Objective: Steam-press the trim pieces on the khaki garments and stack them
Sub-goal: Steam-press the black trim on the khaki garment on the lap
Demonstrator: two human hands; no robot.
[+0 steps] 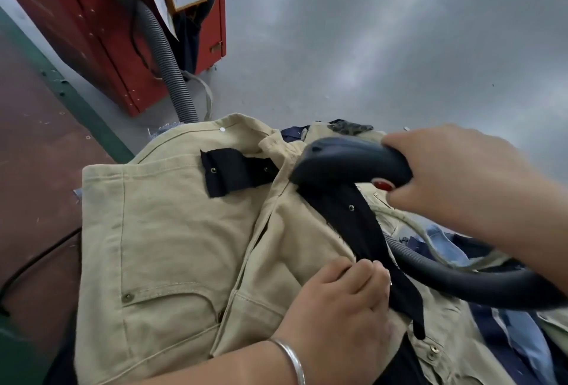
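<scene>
A khaki garment (166,231) lies spread in front of me, pocket and rivets showing. Two black trim strips with snaps cross it: a short trim piece (229,171) near the top and a long trim strip (362,231) running down to the lower right. My right hand (455,175) grips the dark handle of the steam iron (347,160), which sits over the upper end of the long strip. My left hand (344,301), with a silver bangle at the wrist, holds the khaki cloth and the strip's edge with curled fingers. The iron's sole is hidden.
The iron's black hose (479,283) curves off to the right over blue and navy garments (507,332). A grey ribbed hose (166,55) runs down beside a red cabinet (116,31) at the upper left. Grey floor (384,31) lies beyond.
</scene>
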